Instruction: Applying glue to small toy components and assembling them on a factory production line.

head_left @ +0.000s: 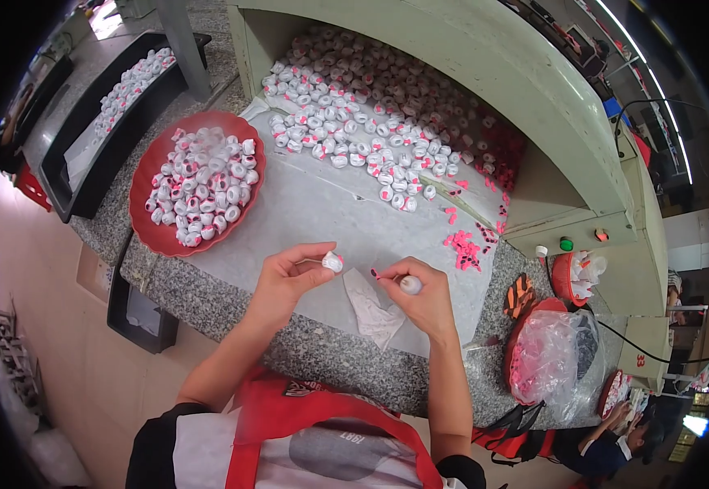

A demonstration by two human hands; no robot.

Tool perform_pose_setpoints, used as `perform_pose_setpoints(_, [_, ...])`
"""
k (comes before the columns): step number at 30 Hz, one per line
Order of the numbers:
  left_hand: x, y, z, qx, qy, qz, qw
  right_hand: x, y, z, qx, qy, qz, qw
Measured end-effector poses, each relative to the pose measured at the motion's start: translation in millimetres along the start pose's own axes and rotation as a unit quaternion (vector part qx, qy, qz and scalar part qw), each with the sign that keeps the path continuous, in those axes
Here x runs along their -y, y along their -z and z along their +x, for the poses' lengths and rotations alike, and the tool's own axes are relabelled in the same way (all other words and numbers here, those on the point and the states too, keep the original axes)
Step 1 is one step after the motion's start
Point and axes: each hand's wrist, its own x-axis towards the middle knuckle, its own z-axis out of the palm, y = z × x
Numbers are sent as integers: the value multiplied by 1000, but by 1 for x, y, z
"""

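My left hand [283, 284] pinches a small white round plastic piece [333, 262] with a touch of pink between thumb and fingertips. Facing it, my right hand [431, 303] holds a tiny pink piece with a dark face [375, 275] at its fingertips. A white round-ended object [410, 284], perhaps a small bottle, is also tucked in that hand; the rest of it is hidden by the fingers. The two held pieces are apart. Beneath and between my hands lies a crumpled whitish cloth [375, 314]. Loose pink pieces [463, 247] are scattered beyond my right hand.
A red scalloped bowl [140, 183] heaped with white pieces stands at left. Many more pieces [346, 134] spread under a green-grey metal cover [485, 57]. Black trays [65, 183] sit far left. At right are a plastic bag [554, 350], a small red basket [564, 277] and another person [607, 448].
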Motion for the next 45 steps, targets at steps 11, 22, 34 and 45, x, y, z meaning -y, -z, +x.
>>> perform_pose_setpoints(11, [-6, -33, -8, 127, -91, 16, 988, 49, 9, -16, -7, -58, 60, 997])
perform_pose_setpoints(22, [-2, -30, -13, 104, -17, -24, 994, 44, -15, -33, -126, -64, 22, 990])
perform_pose_setpoints(34, [-1, -45, -12, 61, 61, -170, 982, 10, -19, -51, -183, -68, 13, 981])
perform_pose_setpoints(45, [2, -73, -27, 86, -13, -104, 991, 47, -21, -52, -176, -54, 343, 921])
